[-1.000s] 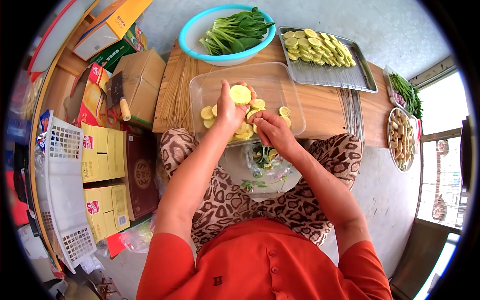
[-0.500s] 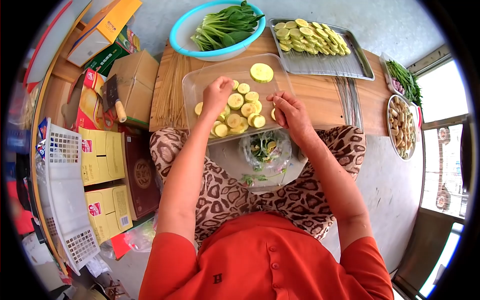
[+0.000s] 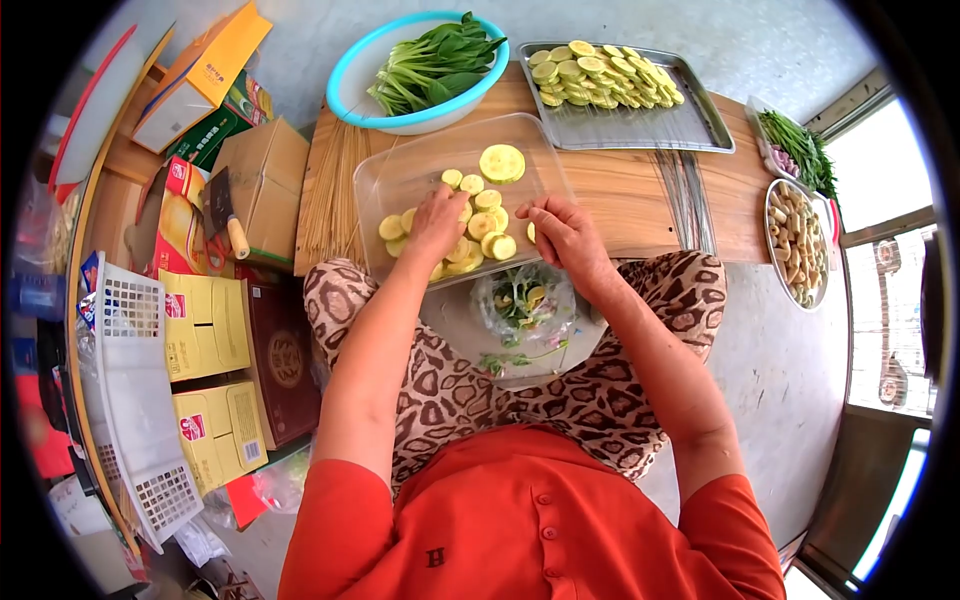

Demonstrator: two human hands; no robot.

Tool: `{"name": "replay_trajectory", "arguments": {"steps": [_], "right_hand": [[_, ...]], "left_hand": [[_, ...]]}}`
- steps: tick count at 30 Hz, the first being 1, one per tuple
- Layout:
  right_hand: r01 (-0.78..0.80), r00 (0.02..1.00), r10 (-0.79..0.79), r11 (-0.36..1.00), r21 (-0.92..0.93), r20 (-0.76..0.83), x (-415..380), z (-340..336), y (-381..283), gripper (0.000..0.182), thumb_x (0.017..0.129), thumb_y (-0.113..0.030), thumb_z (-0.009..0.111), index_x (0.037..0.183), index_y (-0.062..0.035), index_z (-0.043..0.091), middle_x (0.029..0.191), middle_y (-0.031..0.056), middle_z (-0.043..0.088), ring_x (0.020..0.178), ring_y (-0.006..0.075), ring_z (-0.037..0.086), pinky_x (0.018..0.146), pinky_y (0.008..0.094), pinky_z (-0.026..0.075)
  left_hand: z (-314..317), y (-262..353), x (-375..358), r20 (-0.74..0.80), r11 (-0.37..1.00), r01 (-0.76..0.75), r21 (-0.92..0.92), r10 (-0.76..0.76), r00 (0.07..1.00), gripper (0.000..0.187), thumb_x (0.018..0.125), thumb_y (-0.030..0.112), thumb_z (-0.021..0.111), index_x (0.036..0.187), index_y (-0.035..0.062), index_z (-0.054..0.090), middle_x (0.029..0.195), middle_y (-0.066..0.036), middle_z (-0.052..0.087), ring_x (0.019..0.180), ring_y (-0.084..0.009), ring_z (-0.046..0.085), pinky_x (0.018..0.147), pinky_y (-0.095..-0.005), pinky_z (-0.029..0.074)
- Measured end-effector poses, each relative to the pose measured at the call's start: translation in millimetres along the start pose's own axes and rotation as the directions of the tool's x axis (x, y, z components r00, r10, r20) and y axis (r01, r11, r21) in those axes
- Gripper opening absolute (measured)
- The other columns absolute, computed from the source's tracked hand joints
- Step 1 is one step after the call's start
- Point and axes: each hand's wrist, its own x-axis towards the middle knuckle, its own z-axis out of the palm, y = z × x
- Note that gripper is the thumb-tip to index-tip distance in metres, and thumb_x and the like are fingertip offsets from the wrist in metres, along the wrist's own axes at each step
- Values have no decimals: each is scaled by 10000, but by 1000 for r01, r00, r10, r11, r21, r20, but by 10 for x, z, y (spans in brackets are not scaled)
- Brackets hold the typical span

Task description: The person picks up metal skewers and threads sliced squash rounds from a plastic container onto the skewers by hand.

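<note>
My left hand [image 3: 437, 226] is down in a clear plastic tub [image 3: 385, 170], over a loose pile of round yellow-green zucchini slices [image 3: 483, 225]. Its fingers curl down onto them and are mostly hidden behind the back of the hand. At the tub's right side my right hand [image 3: 562, 235] is closed in a pinch, thumb against forefinger. I cannot tell what it grips. Right by its fingertips shows one zucchini slice [image 3: 531, 231]. A larger slice [image 3: 502, 163] lies apart near the tub's far side.
A metal tray [image 3: 690, 125] holds rows of zucchini slices, with thin metal skewers [image 3: 685, 200] beside it. Leafy greens fill a blue-rimmed basin [image 3: 345, 70]. Bamboo sticks [image 3: 333, 190] lie left of the tub. Below hangs a plastic bag of scraps [image 3: 520, 300]. A cleaver [image 3: 222, 205] rests by boxes.
My left hand has come down toward me, from above the upper slices onto the pile. My right hand has shifted slightly left and stays pinched. The whole view has shifted a little.
</note>
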Motion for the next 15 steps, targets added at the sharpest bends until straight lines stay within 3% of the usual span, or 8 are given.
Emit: {"name": "replay_trajectory", "arguments": {"steps": [3,5,6,8,9,10,12,15], "right_hand": [[0,1000,0,1000,-5,4,-12,-23,0,170,961,-160,459,932,-39,575,518,-52,392,425,38,331,415,198,254],[0,1000,0,1000,-11,7,-23,-36,4,180,963,-173,454,947,-45,579,518,-56,388,427,36,326,422,193,243],[5,1000,-5,1000,-19,10,-29,-38,5,180,963,-172,452,946,-44,577,516,-56,383,426,37,322,423,194,241],[13,1000,-12,1000,-28,18,-35,-32,-6,179,963,-171,451,944,-44,575,514,-57,379,425,38,318,424,194,239],[-14,999,14,1000,-10,40,-46,-24,-18,180,964,-171,449,946,-46,576,510,-56,377,425,39,315,425,197,236],[-41,997,40,999,7,63,-58,-15,-28,180,965,-171,447,947,-48,576,507,-55,375,425,40,311,426,199,234],[-62,992,62,998,-6,111,-89,5,-34,181,966,-170,442,949,-52,578,505,-53,374,427,40,309,428,200,234],[-126,972,130,991,-35,197,-159,65,-88,186,970,-167,433,955,-58,582,501,-49,375,428,40,309,431,200,239]], "left_hand": [[33,-45,71,-46,995,81,-61,-84,995,463,763,144,655,1213,113,547,1084,-114,555,1001,-280,555,831,-371,463],[35,-118,175,-80,875,165,-455,-225,971,355,792,218,607,1118,84,566,999,-140,584,947,-305,564,791,-379,476],[33,-162,214,-81,875,165,-455,-225,971,355,792,218,607,1118,84,566,999,-140,584,947,-305,564,791,-379,476],[-117,-159,256,239,19,267,-963,-384,892,334,855,290,533,1067,34,557,965,-135,602,868,-254,592,771,-344,487],[-183,-153,243,242,-154,195,-969,-393,887,357,887,328,493,1030,6,547,973,-125,603,845,-216,592,765,-327,493],[-247,-161,238,236,-152,190,-970,-396,887,357,887,328,493,1030,6,547,973,-125,603,845,-216,592,765,-327,493],[-369,-179,226,187,-495,-30,-869,-383,904,373,900,318,472,1088,3,539,1034,-154,599,874,-243,579,799,-340,485],[-414,-225,221,151,-578,-126,-807,-407,901,372,898,307,458,1047,-19,560,1051,-180,584,906,-244,571,817,-341,490]]}}
